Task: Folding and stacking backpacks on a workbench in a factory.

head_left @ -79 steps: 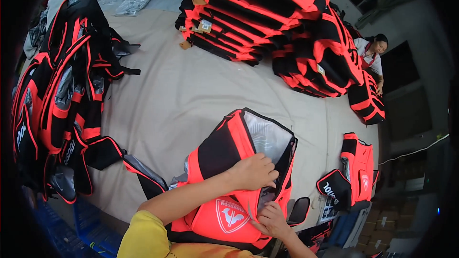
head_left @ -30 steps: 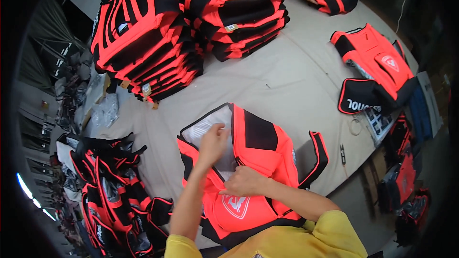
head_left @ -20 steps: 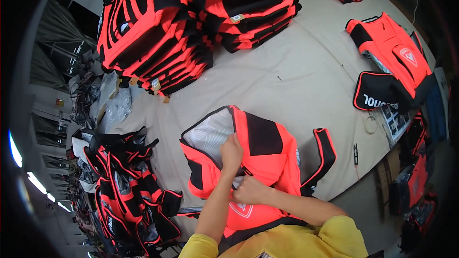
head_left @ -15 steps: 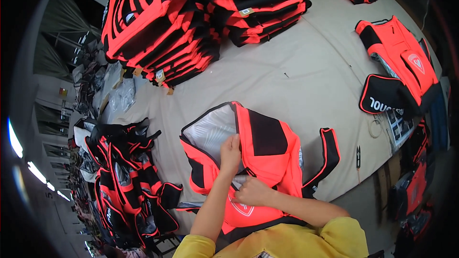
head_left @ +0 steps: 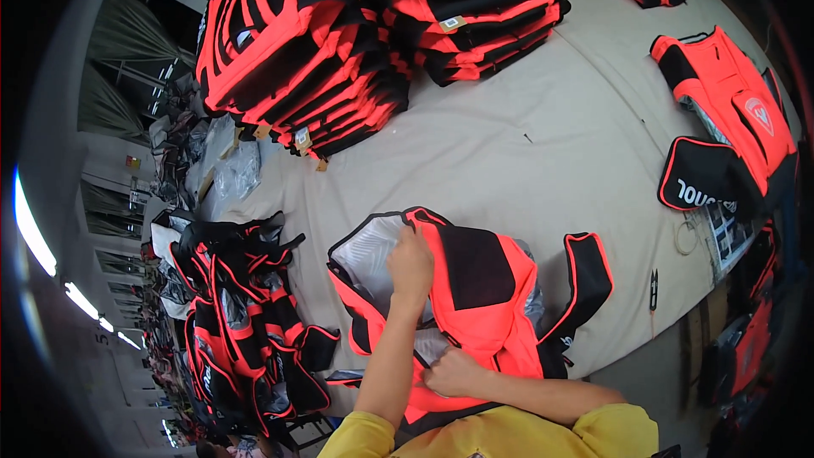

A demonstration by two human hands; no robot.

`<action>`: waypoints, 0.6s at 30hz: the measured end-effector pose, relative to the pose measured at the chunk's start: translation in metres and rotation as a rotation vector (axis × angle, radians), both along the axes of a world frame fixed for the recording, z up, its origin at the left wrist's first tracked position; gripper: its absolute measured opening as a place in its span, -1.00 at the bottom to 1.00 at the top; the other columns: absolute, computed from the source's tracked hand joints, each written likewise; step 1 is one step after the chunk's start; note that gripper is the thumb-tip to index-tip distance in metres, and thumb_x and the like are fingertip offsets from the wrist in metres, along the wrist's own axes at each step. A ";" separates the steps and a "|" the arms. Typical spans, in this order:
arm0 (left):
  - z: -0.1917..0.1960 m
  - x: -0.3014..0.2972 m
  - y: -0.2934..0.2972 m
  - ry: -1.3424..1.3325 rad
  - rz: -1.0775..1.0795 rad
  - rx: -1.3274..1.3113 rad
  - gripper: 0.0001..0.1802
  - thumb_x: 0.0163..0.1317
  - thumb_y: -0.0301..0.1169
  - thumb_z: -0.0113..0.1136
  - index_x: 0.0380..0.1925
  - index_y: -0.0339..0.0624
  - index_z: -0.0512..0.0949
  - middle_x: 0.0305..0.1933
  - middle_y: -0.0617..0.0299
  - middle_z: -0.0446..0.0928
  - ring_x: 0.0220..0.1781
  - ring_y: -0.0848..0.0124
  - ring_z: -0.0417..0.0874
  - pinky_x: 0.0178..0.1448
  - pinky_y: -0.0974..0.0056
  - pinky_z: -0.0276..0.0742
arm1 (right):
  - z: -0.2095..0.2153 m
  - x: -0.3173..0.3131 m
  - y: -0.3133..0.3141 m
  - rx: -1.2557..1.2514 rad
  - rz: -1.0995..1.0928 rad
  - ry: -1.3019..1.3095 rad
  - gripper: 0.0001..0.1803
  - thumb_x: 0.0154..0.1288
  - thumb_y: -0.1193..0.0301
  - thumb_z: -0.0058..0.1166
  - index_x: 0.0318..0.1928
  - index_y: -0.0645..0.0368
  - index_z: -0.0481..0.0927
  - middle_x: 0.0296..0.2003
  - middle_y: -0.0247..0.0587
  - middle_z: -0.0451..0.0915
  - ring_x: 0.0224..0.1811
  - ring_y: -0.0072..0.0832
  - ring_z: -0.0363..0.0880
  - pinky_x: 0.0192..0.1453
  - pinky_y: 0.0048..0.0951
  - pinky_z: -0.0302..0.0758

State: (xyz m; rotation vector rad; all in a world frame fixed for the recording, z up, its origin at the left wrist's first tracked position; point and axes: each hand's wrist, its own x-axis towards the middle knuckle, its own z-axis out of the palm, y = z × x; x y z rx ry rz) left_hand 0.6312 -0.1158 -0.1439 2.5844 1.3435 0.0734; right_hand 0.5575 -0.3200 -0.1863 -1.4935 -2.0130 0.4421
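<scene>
A red-orange and black backpack (head_left: 479,267) lies in front of me on the cloth-covered table, its zipped mouth gaping and its silvery lining (head_left: 369,250) showing. My left hand (head_left: 411,265) is closed on the far part of the opening's edge, fingers pinching the rim. Lower down, my right hand (head_left: 451,371) has its fingers curled around the near part of the same opening. A black flap with orange piping (head_left: 585,284) sticks out at the bag's right side.
Tall stacks of matching backpacks (head_left: 288,51) stand at the far left and centre. More unfinished bags (head_left: 246,322) are heaped at left. Another backpack (head_left: 729,110) lies at right, near thread snips (head_left: 653,290) close to the table's edge. Clear plastic bags (head_left: 233,174) lie beyond the heap.
My left hand has moved up along the opening's edge, and the rim there now folds over. My right hand has shifted slightly down and right. The whole view has shifted a little.
</scene>
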 end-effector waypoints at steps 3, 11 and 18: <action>-0.011 -0.018 0.020 0.113 0.030 -0.016 -0.63 0.62 -0.20 0.06 0.01 -0.37 0.53 -0.07 -0.25 0.72 -0.08 -0.21 0.78 -0.04 -0.17 0.69 | -0.003 -0.003 -0.004 0.054 -0.042 0.050 -0.48 0.45 -0.02 0.13 -0.58 0.05 0.61 -0.72 -0.15 0.60 -0.67 -0.27 0.66 -0.53 -0.20 0.49; 0.020 -0.055 0.029 -1.071 0.172 -1.518 -0.69 0.66 -0.19 0.04 0.07 -0.18 0.58 -0.04 0.18 0.76 -0.06 0.35 0.82 0.03 0.15 0.81 | 0.004 -0.006 -0.012 0.073 -0.055 0.061 -0.45 0.42 -0.08 0.17 -0.59 0.05 0.59 -0.72 -0.17 0.59 -0.69 -0.27 0.63 -0.54 -0.20 0.46; 0.014 -0.062 -0.029 -0.619 0.211 -1.001 -0.82 0.62 -0.33 0.07 -0.06 -0.21 0.56 -0.38 0.43 0.50 -0.40 0.61 0.48 -0.38 0.35 0.45 | 0.015 0.001 -0.010 0.047 -0.112 -0.069 -0.54 0.35 -0.05 0.22 -0.50 0.03 0.64 -0.56 -0.23 0.69 -0.49 -0.33 0.72 -0.29 -0.24 0.56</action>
